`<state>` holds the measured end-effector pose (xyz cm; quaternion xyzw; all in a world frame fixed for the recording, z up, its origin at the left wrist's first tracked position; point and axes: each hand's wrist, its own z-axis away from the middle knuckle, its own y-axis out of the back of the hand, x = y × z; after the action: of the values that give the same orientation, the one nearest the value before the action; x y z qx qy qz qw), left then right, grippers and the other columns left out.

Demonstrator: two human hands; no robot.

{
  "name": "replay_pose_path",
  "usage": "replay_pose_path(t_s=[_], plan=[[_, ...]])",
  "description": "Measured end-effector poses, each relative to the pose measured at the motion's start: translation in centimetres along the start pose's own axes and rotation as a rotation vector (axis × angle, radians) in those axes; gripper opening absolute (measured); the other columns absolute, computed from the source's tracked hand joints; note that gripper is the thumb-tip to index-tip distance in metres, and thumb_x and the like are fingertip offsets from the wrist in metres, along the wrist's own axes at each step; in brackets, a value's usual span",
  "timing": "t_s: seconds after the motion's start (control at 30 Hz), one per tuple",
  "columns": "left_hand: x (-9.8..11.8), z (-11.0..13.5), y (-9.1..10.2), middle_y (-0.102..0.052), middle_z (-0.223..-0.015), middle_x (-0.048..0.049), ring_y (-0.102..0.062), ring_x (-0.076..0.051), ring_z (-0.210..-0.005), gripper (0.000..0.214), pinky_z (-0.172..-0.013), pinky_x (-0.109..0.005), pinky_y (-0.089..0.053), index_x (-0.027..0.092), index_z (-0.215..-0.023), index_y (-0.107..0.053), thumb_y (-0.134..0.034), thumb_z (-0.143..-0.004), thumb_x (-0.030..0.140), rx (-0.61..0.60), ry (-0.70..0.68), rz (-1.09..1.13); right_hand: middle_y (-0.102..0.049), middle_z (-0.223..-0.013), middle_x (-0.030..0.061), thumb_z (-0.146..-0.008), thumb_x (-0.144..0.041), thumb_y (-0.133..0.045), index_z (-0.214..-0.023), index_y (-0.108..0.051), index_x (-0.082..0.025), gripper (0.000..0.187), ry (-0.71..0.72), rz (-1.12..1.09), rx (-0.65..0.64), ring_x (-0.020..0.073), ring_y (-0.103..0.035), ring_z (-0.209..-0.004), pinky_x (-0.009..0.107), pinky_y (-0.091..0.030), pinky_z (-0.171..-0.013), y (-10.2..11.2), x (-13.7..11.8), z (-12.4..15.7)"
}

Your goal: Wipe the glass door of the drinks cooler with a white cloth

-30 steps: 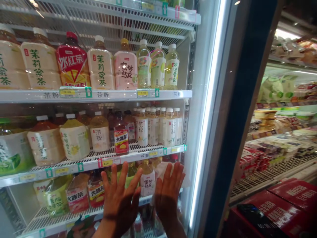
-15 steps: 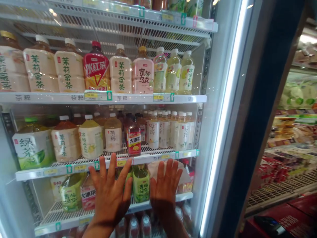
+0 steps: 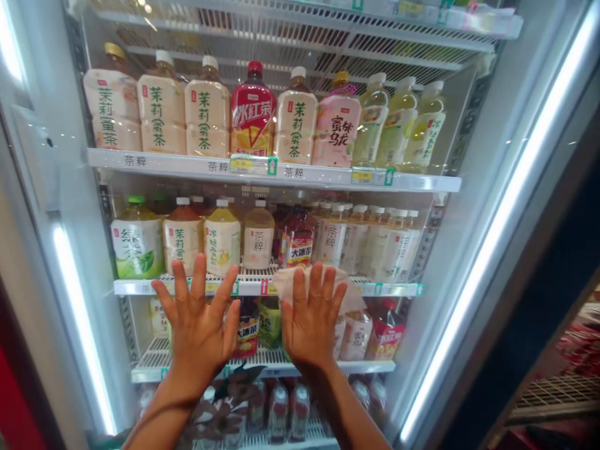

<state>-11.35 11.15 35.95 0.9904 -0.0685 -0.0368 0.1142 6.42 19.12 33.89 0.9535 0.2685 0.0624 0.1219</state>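
Observation:
My left hand [image 3: 199,322] is raised with fingers spread, palm toward the glass of a drinks cooler; whether it touches the glass I cannot tell. A beige cloth [image 3: 284,282] lies under my right hand [image 3: 312,312], whose fingers are stretched out flat over it. Part of the cloth shows left of the fingers and more to their right. Behind the hands stands the middle shelf [image 3: 398,289]. On it are a red-labelled iced tea bottle [image 3: 300,240], a green tea bottle [image 3: 135,244] and a jasmine tea bottle [image 3: 180,234].
The upper shelf [image 3: 417,181] carries a row of large tea bottles, among them a red one [image 3: 253,115]. Small bottles [image 3: 279,406] stand at the bottom. A bright light strip [image 3: 506,212] runs along the right side, next to a dark frame [image 3: 529,294].
The view has swung left, bringing in the cooler's left side. Both hands have shifted left across the shelves, and my right hand has carried the cloth up over the middle shelf edge.

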Motion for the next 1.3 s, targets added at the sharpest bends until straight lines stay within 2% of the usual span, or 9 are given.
replay_pose_path(t_s=[0.2,0.43,0.63,0.7,0.9,0.97,1.13,1.2,1.3], plan=[[-2.8,-0.6,1.1,0.009,-0.171,0.0025,0.014,-0.027,-0.158,0.079,-0.127,-0.057,0.014,0.036,-0.160,-0.020,-0.058,-0.093,0.021,0.016,0.031,-0.035,0.009,-0.172,0.0050,-0.106,-0.032,-0.036,-0.161,0.014,-0.026,0.075,0.031,0.003,0.025,0.0292,0.010,-0.159,0.067,-0.006,-0.126,0.3,-2.5,-7.5],[-4.7,0.2,1.6,0.009,-0.171,0.0022,0.014,-0.028,-0.158,0.078,-0.126,-0.059,0.013,0.037,-0.160,-0.020,-0.058,-0.093,0.021,0.008,0.043,-0.039,0.008,-0.172,0.0051,-0.104,-0.032,-0.042,-0.163,0.008,-0.024,0.077,0.117,-0.040,-0.072,0.0272,0.011,-0.159,0.062,-0.004,-0.128,-0.6,-6.0,-3.5],[-6.1,-0.9,2.3,0.012,-0.171,0.0032,0.016,-0.027,-0.157,0.076,-0.125,-0.056,0.015,0.035,-0.160,-0.020,-0.056,-0.094,0.021,0.022,0.037,-0.064,-0.005,-0.173,0.0054,-0.106,-0.037,-0.037,-0.163,0.008,-0.026,0.073,0.145,-0.026,-0.049,0.0272,0.009,-0.159,0.063,-0.003,-0.127,-0.4,-7.3,-9.1],[-6.4,-1.2,2.5,0.012,-0.171,0.0037,0.016,-0.027,-0.157,0.075,-0.125,-0.055,0.015,0.035,-0.160,-0.020,-0.055,-0.095,0.022,0.032,0.036,-0.072,-0.004,-0.173,0.0058,-0.106,-0.037,-0.036,-0.163,0.006,-0.025,0.072,0.134,-0.033,-0.048,0.0277,0.009,-0.159,0.063,-0.003,-0.127,-0.4,-7.7,-9.3],[-7.0,-1.0,3.2,0.010,-0.171,0.0028,0.013,-0.029,-0.158,0.077,-0.126,-0.057,0.013,0.037,-0.160,-0.020,-0.057,-0.094,0.022,0.025,0.027,-0.102,0.000,-0.172,0.0049,-0.104,-0.033,-0.043,-0.164,0.001,-0.024,0.074,0.169,-0.070,-0.079,0.0257,0.009,-0.159,0.057,-0.001,-0.129,-0.9,-8.3,-3.4],[-7.0,-1.1,3.4,0.010,-0.171,0.0027,0.013,-0.029,-0.158,0.077,-0.126,-0.057,0.013,0.037,-0.160,-0.019,-0.057,-0.094,0.022,0.022,0.017,-0.111,-0.002,-0.173,0.0042,-0.105,-0.034,-0.043,-0.164,-0.001,-0.025,0.073,0.185,-0.068,-0.070,0.0248,0.010,-0.159,0.057,-0.001,-0.129,-0.9,-8.0,-4.2],[-6.3,-2.1,3.2,0.011,-0.171,0.0034,0.015,-0.027,-0.157,0.075,-0.125,-0.057,0.014,0.036,-0.160,-0.021,-0.055,-0.095,0.023,0.019,0.010,-0.116,-0.008,-0.173,0.0049,-0.106,-0.039,-0.036,-0.164,-0.007,-0.025,0.066,0.162,-0.046,-0.048,0.0257,0.010,-0.159,0.059,-0.001,-0.129,0.0,-7.0,-10.9],[-5.7,-2.4,3.0,0.010,-0.171,0.0038,0.014,-0.027,-0.158,0.075,-0.126,-0.057,0.014,0.037,-0.160,-0.020,-0.055,-0.095,0.023,0.028,0.006,-0.110,-0.009,-0.173,0.0055,-0.107,-0.039,-0.034,-0.164,-0.008,-0.024,0.065,0.168,-0.044,-0.042,0.0259,0.010,-0.159,0.059,-0.002,-0.129,0.2,-6.6,-11.0],[-4.8,-2.7,2.6,0.008,-0.171,0.0033,0.013,-0.026,-0.158,0.075,-0.126,-0.057,0.013,0.036,-0.159,-0.021,-0.056,-0.094,0.023,0.038,-0.016,-0.106,-0.009,-0.173,0.0061,-0.107,-0.039,-0.036,-0.164,-0.007,-0.024,0.066,0.175,-0.048,-0.030,0.0252,0.011,-0.159,0.058,-0.002,-0.129,0.0,-5.9,-8.0]])
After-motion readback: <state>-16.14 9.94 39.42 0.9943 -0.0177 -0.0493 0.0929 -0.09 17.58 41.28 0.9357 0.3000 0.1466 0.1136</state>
